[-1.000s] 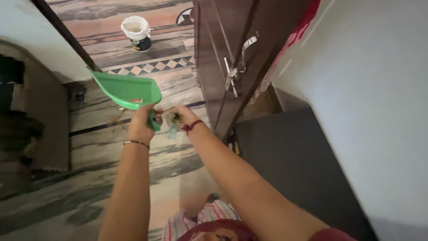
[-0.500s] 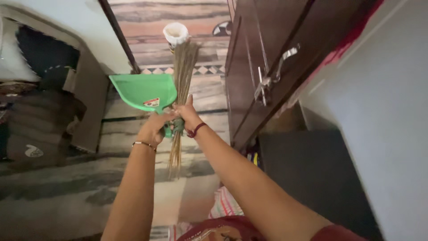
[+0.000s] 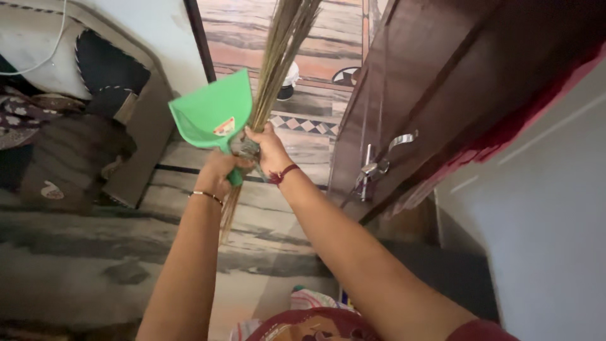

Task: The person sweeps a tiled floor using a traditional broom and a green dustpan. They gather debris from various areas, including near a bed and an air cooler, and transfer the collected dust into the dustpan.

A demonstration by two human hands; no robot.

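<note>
Head view: left hand (image 3: 218, 173) clenches the green dustpan (image 3: 211, 113) handle; right hand (image 3: 268, 150), just beside the dustpan, grips the stick broom (image 3: 278, 57), its long axis running up past the dustpan

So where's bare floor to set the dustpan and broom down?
Bare marble floor lies below the left hand, between the dark bags on the left and the wooden door. The strip through the doorway is bare too. It is crowded along the left wall, and tight beside the door edge near the right hand.
</note>
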